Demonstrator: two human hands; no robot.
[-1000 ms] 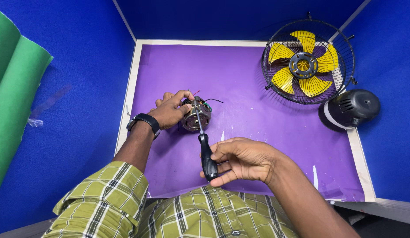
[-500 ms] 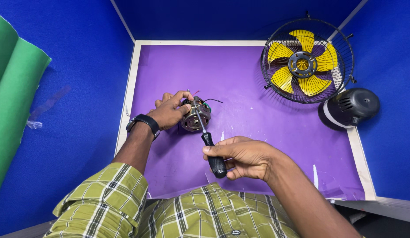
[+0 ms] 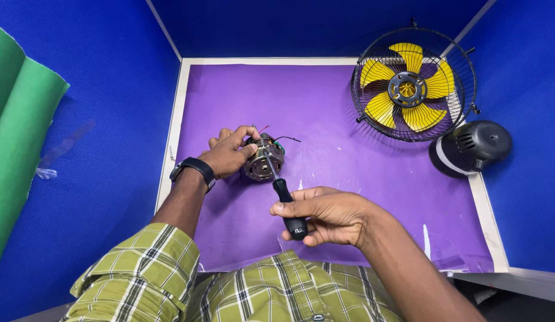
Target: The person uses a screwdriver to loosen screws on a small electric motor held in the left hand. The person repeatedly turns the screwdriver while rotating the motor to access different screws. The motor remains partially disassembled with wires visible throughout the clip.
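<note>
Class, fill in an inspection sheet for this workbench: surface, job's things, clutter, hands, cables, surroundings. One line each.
Surface: purple mat with white scuffs, on a pale-edged table.
Job's things: motor on the mat; screwdriver, tip at the motor.
Clutter: caged fan with yellow blades and a black housing at the far right.
Hands: left hand steadies the motor; right hand grips the screwdriver handle.
Cables: thin red and black wires stick out of the motor.
Surroundings: blue walls; green sheet on the left.
</note>
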